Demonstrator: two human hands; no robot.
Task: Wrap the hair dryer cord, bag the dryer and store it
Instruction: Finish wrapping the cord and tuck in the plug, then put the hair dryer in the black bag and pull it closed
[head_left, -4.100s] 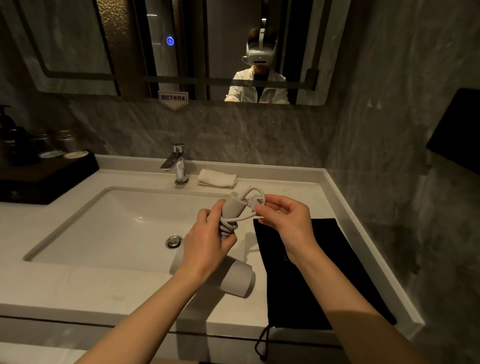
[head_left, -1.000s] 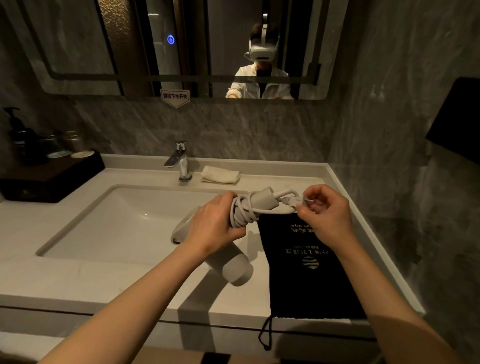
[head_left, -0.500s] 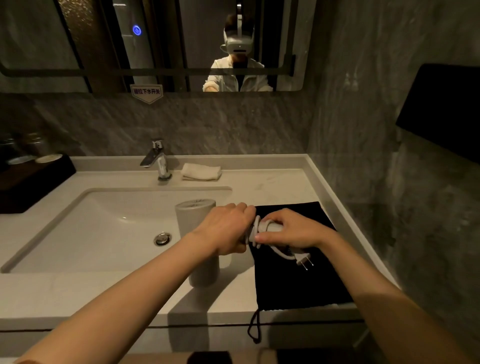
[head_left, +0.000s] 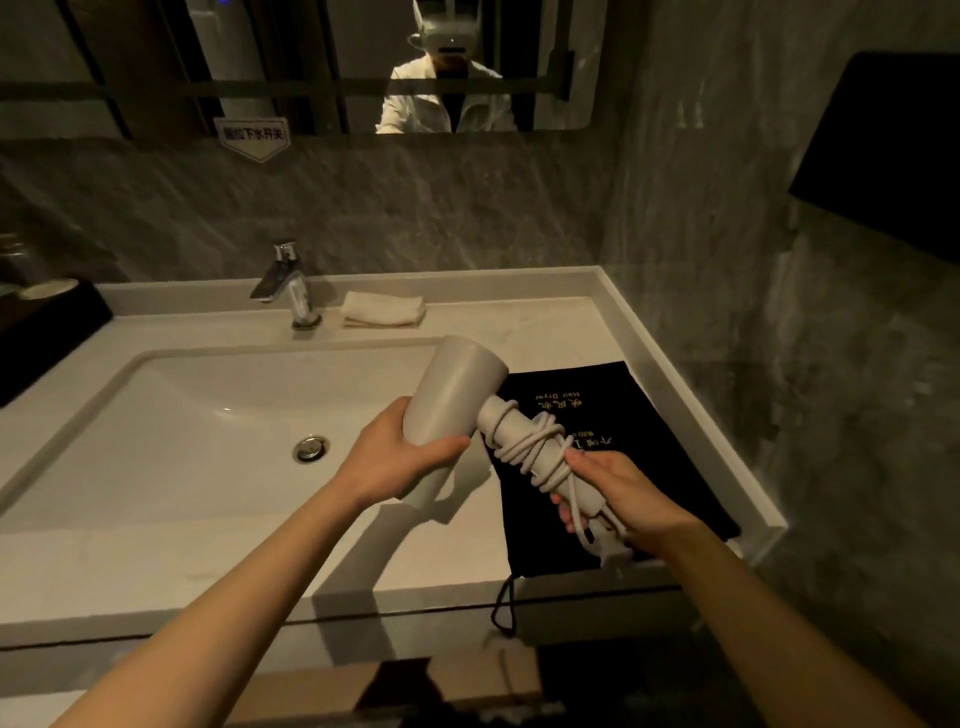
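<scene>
A pale grey hair dryer (head_left: 454, 400) hangs tilted above the counter, its barrel up and left, its handle slanting down to the right. My left hand (head_left: 402, 454) grips the barrel from below. The cord (head_left: 535, 447) is coiled several times round the handle. My right hand (head_left: 618, 493) closes on the handle's lower end and the loose cord, and the plug (head_left: 613, 555) dangles just under it. A flat black drawstring bag (head_left: 649, 415) with gold lettering lies on the counter beneath the handle, its string (head_left: 505, 605) hanging over the front edge.
A white sink basin (head_left: 208, 415) with a chrome faucet (head_left: 288, 283) fills the left. A folded white towel (head_left: 383, 309) lies behind the dryer. A dark tray (head_left: 47, 322) stands at far left. Stone walls and a mirror (head_left: 332, 62) close the back and right.
The dryer has swung from upright on the counter to tilted in the air. My left hand shifted from the handle to the barrel; my right slid to the handle's end.
</scene>
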